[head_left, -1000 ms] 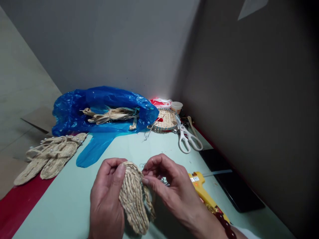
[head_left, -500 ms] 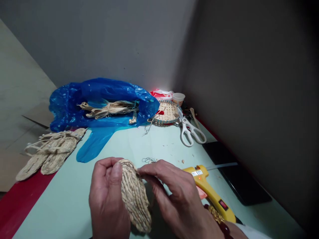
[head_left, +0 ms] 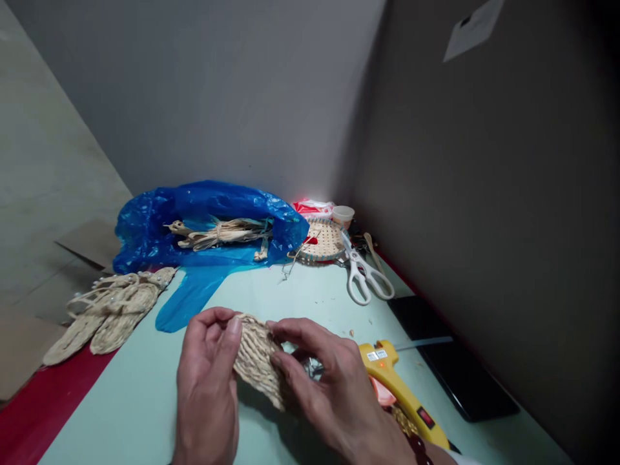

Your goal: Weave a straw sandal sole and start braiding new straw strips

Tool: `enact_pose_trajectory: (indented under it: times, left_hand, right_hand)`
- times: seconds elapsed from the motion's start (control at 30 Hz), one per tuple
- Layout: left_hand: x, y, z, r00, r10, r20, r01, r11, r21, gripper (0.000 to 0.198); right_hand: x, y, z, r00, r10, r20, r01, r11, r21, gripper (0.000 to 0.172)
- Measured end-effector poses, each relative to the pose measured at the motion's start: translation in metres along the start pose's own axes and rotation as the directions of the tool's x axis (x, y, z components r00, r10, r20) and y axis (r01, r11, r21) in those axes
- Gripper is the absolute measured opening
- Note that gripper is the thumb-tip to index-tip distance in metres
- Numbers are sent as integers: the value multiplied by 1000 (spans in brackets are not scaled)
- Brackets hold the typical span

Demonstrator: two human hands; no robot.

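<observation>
Between my hands is a woven straw sandal sole (head_left: 259,358), tilted above the pale green tabletop. My left hand (head_left: 208,374) pinches its left edge, thumb on the near face. My right hand (head_left: 324,381) grips the opposite edge with thumb and fingers; part of the sole is hidden behind them. A yellow glue gun (head_left: 402,394) with a small lit light lies just right of my right hand. At the far left lies a pair of finished-looking straw sandals (head_left: 119,307) with beaded straps.
A blue plastic bag (head_left: 208,194) at the back holds a tied straw bundle (head_left: 223,234). White-handled scissors (head_left: 365,274) rest by a woven basket (head_left: 327,239) and a small cup (head_left: 343,214). Black phones (head_left: 469,374) lie along the right wall.
The sole has been tipped so its lower end is raised and looks shorter. My right thumb has come onto its face. The view has tilted up slightly.
</observation>
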State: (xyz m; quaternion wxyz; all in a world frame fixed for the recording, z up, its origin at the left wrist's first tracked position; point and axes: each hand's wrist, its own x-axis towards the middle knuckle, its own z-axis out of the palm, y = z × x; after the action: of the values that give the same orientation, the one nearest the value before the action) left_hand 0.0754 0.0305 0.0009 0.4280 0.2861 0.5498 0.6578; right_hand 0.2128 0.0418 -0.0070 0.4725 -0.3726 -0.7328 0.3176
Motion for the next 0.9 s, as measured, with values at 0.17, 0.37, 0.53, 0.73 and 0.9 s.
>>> enact_pose_trajectory:
  times: [0.17,0.37,0.53,0.73,0.9]
  left_hand:
    - [11,3,-18,950,-21,311,-84,943,321,24]
    - [8,-4,-28,896,-83,437,-109,912,396,16]
    - [4,-11,-34,906,-124,406,-62,907,416,24]
    - [4,-14,-39,930,-84,358,-67,919,389,21]
    - [1,-2,-39,949,-24,316,-93,932,350,23]
  right_hand:
    - [4,0,-13,987,105,122,-102,994,-27,19]
    - [-3,1,-7,980,88,180,-83,996,-34,18]
    - [-11,8,5,988,-23,155,28,999,-32,19]
    - [-11,9,4,984,-1,179,1,1000,0,18]
    - [-6,3,-9,946,212,245,-178,972,-154,29]
